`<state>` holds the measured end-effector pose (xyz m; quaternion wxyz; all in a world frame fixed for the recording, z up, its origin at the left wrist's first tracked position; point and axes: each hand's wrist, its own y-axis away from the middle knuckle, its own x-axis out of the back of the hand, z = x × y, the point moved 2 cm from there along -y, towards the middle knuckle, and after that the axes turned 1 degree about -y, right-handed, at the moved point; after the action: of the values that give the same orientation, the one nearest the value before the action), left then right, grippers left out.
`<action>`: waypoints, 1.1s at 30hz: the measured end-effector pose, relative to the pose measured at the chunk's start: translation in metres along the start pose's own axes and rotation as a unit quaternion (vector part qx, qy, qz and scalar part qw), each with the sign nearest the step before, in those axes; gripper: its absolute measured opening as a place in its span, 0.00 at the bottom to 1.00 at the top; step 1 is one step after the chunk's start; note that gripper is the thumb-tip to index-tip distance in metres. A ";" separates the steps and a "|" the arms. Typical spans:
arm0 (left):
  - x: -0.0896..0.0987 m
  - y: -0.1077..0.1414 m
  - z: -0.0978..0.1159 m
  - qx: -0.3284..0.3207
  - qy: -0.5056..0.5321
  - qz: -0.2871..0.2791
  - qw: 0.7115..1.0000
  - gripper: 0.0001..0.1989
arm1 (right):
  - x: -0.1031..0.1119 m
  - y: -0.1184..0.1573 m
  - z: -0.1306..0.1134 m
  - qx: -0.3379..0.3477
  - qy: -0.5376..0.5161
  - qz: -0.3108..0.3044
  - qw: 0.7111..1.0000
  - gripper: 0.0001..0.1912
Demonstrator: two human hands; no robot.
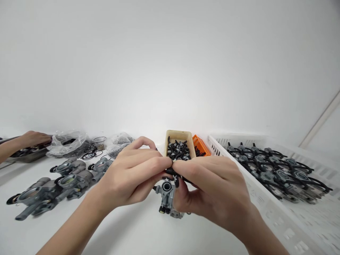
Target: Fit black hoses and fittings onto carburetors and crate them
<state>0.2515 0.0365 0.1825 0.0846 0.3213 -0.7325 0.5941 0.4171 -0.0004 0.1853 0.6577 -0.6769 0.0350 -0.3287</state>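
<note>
Both my hands meet at the middle of the view, just above a grey metal carburetor [166,198] on the white table. My right hand [212,184] is closed, its thumb and fingers pinching a black rubber hose [176,180]. Fingertips of my left hand [135,173] press together at the other end of the black piece; what exactly they grip is mostly hidden. The carburetor's round bore faces up, and my right thumb covers part of its side. Beyond my hands stands a cream bin [179,133] full of black hose pieces with metal parts.
An orange basket [203,146] sits beside the bin. At right, a white crate [255,191] holds rows of carburetors with hoses. Several carburetors [71,180] lie at left, near plastic bags [69,141] and black rings [91,154]. Another person's hand [34,138] reaches into a metal tray [32,156].
</note>
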 end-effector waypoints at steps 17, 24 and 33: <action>0.002 -0.001 0.001 -0.005 -0.034 0.012 0.999 0.06 | -0.001 0.003 0.002 -0.001 -0.024 0.007 1.000 0.10; 0.004 -0.002 0.002 -0.008 -0.038 0.010 0.999 0.05 | -0.003 0.005 0.003 -0.002 -0.030 0.005 1.000 0.09; 0.006 -0.002 0.002 -0.001 -0.037 -0.005 0.999 0.06 | -0.004 0.005 0.008 -0.010 -0.046 -0.008 0.999 0.10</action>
<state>0.2481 0.0320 0.1864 0.0609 0.3471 -0.7341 0.5804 0.4200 0.0082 0.1803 0.6496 -0.6976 0.0029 -0.3022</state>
